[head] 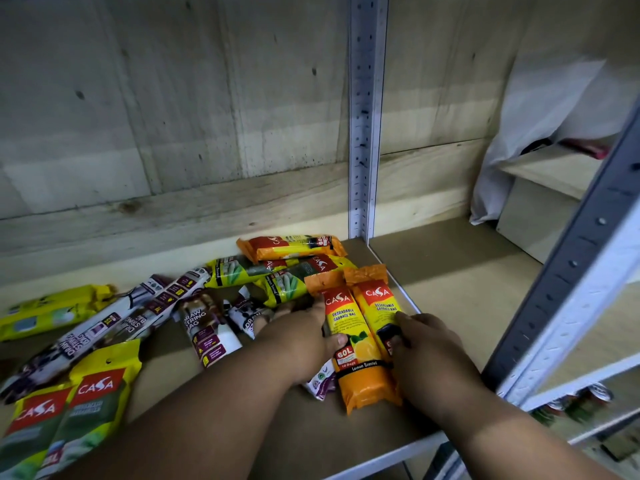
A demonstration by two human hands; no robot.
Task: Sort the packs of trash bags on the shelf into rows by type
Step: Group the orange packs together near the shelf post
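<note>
Orange packs of degradable garbage bags, two side by side (pixel 360 344) at the right end of the shelf board (pixel 450 282), lie with long axes running front to back, hang-hole ends toward the rear; the left hand (pixel 304 344) clasps the left pack's edge, thumb over its face, while the right hand (pixel 426 351) presses curled fingers onto the right pack, so both are already within reach. A third orange pack (pixel 291 247) lies crosswise behind, beyond two yellow-green packs (pixel 277 275); the drawstring packs (pixel 145 313) to the left are motion-blurred, the right pack's lower label is covered, and a purple-white pack (pixel 322 379) shows only partly under the left wrist.
</note>
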